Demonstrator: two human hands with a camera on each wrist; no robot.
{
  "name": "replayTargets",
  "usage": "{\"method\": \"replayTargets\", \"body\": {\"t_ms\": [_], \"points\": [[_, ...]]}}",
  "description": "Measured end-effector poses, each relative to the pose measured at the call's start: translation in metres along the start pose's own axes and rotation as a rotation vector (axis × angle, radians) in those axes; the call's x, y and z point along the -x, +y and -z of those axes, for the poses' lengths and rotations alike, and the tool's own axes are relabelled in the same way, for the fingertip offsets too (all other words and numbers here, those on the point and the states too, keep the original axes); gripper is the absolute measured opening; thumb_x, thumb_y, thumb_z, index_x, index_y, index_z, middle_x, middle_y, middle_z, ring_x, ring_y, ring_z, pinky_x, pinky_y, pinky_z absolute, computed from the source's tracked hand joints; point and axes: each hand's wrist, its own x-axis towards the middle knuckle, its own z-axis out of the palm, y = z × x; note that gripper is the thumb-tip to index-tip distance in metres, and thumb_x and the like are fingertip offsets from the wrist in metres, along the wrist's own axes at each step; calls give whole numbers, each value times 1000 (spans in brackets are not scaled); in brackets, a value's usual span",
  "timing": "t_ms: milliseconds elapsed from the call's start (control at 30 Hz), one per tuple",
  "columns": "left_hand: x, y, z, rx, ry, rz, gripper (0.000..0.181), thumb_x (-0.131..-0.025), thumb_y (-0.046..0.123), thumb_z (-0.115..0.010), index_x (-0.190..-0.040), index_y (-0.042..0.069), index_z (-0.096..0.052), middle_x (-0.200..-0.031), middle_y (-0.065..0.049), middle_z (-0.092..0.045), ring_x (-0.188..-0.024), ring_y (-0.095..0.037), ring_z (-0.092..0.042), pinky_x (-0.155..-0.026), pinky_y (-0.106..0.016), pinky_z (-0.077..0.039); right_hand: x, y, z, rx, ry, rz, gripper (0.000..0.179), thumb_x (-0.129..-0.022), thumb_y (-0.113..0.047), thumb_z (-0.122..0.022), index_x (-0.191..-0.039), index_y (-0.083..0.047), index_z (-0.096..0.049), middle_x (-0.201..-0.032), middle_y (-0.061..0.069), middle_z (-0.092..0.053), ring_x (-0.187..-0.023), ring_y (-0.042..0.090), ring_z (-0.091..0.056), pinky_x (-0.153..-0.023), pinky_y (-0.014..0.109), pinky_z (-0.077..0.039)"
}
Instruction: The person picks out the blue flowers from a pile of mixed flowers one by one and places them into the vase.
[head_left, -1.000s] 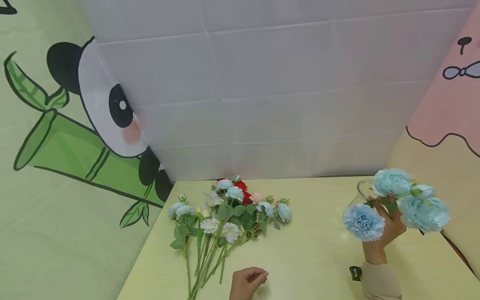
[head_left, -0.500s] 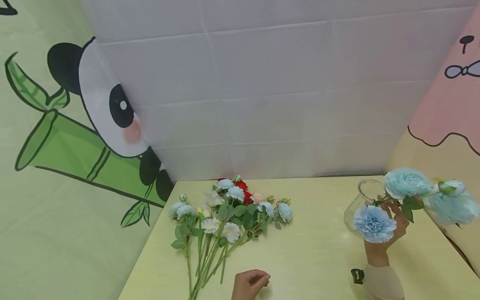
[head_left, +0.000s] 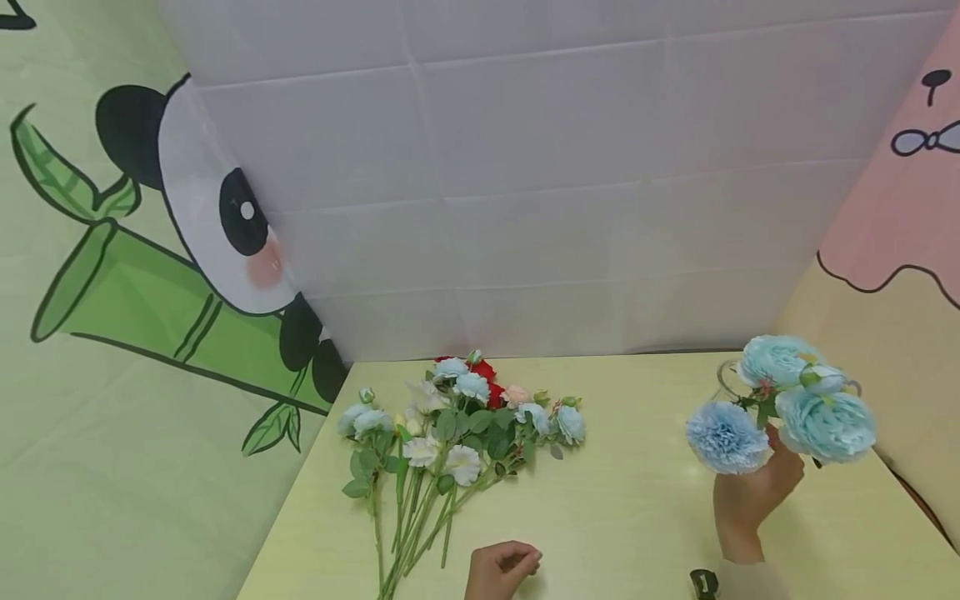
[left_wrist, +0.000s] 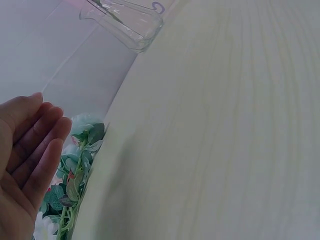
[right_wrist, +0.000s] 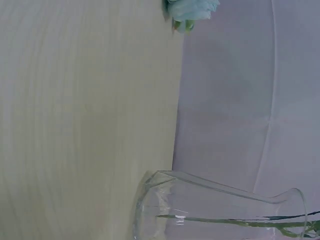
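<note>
A clear glass vase (right_wrist: 225,192) stands at the table's right with green stems (right_wrist: 220,220) inside. Over its mouth, in the head view, are pale turquoise peonies (head_left: 825,425) and a round blue carnation (head_left: 726,437). My right hand (head_left: 753,492) is just below and behind these blooms; they hide its fingertips, so whether it pinches a stem does not show. It is out of the right wrist view. Near the front edge, my left hand (head_left: 501,569) holds nothing, its fingers loosely bent; the left wrist view shows the relaxed palm (left_wrist: 30,165).
A pile of artificial flowers (head_left: 457,433) lies on the table's left, with white, pale blue, red and peach heads and long green stems (head_left: 412,525) pointing toward me. A white cloth backdrop (head_left: 525,208) stands behind the table (head_left: 615,500). Printed cloths flank both sides.
The peonies swung right, then came back left over the vase. My right hand has drawn a little toward me and its fingertips went out of sight. My left hand has barely moved.
</note>
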Motion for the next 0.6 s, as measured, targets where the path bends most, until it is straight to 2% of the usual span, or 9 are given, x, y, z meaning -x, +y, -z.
{"method": "replayTargets", "body": {"t_ms": [33, 67, 100, 133, 167, 233, 333, 500, 600], "points": [[0, 1, 0, -1, 3, -1, 14, -83, 9, -66, -81, -4, -71, -72, -17, -70, -63, -29, -67, -56, -17, -52, 4, 2, 2, 177, 16, 23, 36, -79, -2, -65, -111, 9, -53, -102, -10, -53, -100, -11, -36, -93, 23, -27], [1, 2, 1, -4, 8, 0, 14, -83, 9, -66, -81, -4, -71, -72, -17, -70, -63, -29, -68, -56, -17, -52, 8, 3, 4, 267, 5, 19, 37, -78, -4, -66, -111, 8, -53, -102, -7, -53, -100, -12, -32, -93, 25, -25], [1, 2, 1, -6, 13, -1, 13, -83, 8, -66, -81, -4, -71, -72, -17, -70, -62, -28, -67, -56, -17, -51, 12, 4, 5, 264, -3, -8, 39, -76, 1, -67, -112, 8, -52, -102, -6, -52, -99, -11, -31, -93, 27, -25], [0, 1, 2, -9, 19, 1, 13, -83, 8, -66, -81, -4, -71, -72, -17, -70, -62, -28, -67, -55, -17, -52, 15, 5, 7, 270, -16, -9, 40, -75, 3, -66, -112, 9, -52, -102, 2, -53, -99, -5, -36, -93, 29, -26], [0, -2, 2, -13, 25, 1, 13, -83, 7, -66, -81, -4, -71, -72, -17, -70, -62, -27, -67, -55, -17, -52, 17, 6, 8, 280, -32, -5, 40, -75, 5, -66, -112, 9, -51, -103, 11, -54, -100, 2, -41, -93, 31, -26], [-3, -12, 2, -19, 36, -2, 13, -83, 9, -66, -81, -2, -71, -72, -16, -70, -62, -25, -68, -55, -17, -51, 21, 7, 9, 291, -45, 19, 41, -73, 8, -66, -112, 10, -52, -102, 19, -56, -98, 20, -47, -92, 32, -28], [-7, -29, 3, -6, 43, 3, 14, -83, 14, -67, -83, 1, -72, -73, -13, -71, -62, -22, -68, -56, -17, -51, 26, 7, 11, 321, -91, 2, 45, -73, 8, -66, -115, 10, -51, -105, 29, -52, -101, 42, -43, -90, 41, -29], [-7, -27, 5, -1, 51, 25, 14, -83, 13, -67, -83, 0, -72, -73, -14, -71, -62, -24, -68, -56, -17, -51, 35, 6, 13, 339, -154, -88, 42, -73, 9, -65, -113, 9, -52, -103, 30, -49, -100, 43, -42, -85, 50, -31], [-9, -29, 7, -9, 54, 32, 14, -83, 11, -67, -84, -1, -72, -74, -15, -71, -63, -25, -68, -56, -17, -51, 40, 6, 13, 358, -162, -78, 28, -74, 9, -66, -101, 9, -56, -95, 26, -52, -95, 29, -46, -83, 38, -34]]}}
